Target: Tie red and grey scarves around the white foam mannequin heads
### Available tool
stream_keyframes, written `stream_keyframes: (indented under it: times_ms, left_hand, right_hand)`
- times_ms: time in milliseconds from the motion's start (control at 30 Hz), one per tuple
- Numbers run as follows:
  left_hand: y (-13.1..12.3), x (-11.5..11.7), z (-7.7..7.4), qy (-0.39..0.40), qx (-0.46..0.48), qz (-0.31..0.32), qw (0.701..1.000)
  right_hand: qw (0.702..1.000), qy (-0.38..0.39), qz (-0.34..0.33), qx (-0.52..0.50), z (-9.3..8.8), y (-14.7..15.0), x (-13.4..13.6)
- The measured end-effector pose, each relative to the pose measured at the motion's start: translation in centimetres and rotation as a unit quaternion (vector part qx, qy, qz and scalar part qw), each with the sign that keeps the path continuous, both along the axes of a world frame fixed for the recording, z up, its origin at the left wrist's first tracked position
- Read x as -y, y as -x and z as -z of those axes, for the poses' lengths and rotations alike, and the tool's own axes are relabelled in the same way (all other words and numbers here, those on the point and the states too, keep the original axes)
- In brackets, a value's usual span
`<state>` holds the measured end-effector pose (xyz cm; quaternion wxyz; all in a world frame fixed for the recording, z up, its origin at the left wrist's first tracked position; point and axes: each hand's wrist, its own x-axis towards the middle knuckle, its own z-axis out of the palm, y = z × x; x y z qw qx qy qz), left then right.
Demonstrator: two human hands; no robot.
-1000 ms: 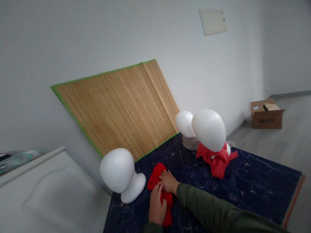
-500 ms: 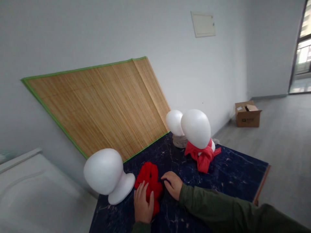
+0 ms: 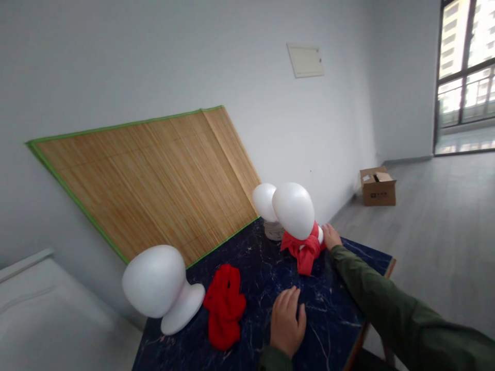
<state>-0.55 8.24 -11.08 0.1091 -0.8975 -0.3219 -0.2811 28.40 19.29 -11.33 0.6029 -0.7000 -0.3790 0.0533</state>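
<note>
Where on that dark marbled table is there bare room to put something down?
The widest bare patch of the dark marbled tabletop lies between the flat left hand and the green-sleeved right arm. A narrower strip runs between the crumpled red cloth and the bamboo mat. It is crowded around the scarfed white foam head, which the right hand reaches.

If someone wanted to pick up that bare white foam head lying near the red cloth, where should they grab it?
Probably at the narrow neck of the bare foam head, coming from above. It lies tipped, its flared base toward the red cloth; the round crown looks too wide and smooth for one hand, while the waist gives fingers a hold.
</note>
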Motion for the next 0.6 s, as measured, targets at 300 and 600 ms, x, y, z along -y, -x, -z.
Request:
stream_keyframes:
  times_ms: [300,600]
  left_hand:
    - [-12.5,-4.5,0.4,0.141,0.15,-0.109,0.973]
    - [-15.0,-7.9,1.7,0.196,0.258,-0.11,0.94]
  right_hand:
    - [0.993,0.095,-0.069,0.017,0.2,1.9,-1.5]
    - [0.996,0.08,-0.038,-0.006,1.1,1.3,-2.9]
